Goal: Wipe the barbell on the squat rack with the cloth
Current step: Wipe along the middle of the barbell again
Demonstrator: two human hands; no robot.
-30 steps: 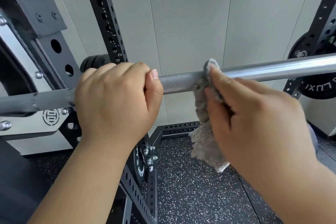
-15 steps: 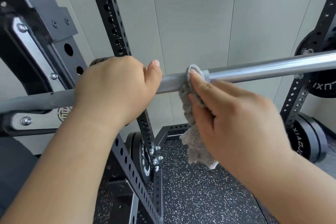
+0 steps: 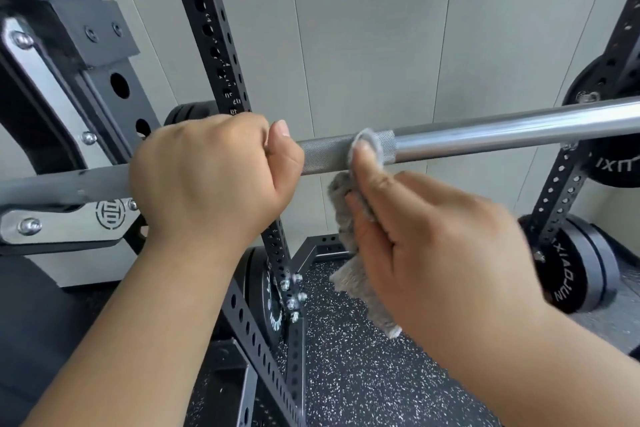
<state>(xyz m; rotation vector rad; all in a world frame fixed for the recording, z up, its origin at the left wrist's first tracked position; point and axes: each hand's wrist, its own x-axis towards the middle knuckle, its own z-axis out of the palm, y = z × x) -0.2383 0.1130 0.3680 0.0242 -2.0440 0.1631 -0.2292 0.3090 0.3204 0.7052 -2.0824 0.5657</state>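
Slid leftward, fuzzy cloth (image 3: 342, 194) (pinched in right hand (image 3: 440, 246)) rubs knurled steel barbell (image 3: 325, 154) that left hand (image 3: 207, 177) grips.

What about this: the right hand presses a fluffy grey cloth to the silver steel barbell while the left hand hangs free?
No: the head view shows the left hand gripping the silver steel barbell; the right hand presses the fluffy grey cloth to it.

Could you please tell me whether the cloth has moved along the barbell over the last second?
Yes. The cloth slid left along the barbell, further onto the knurling and closer to the left hand.
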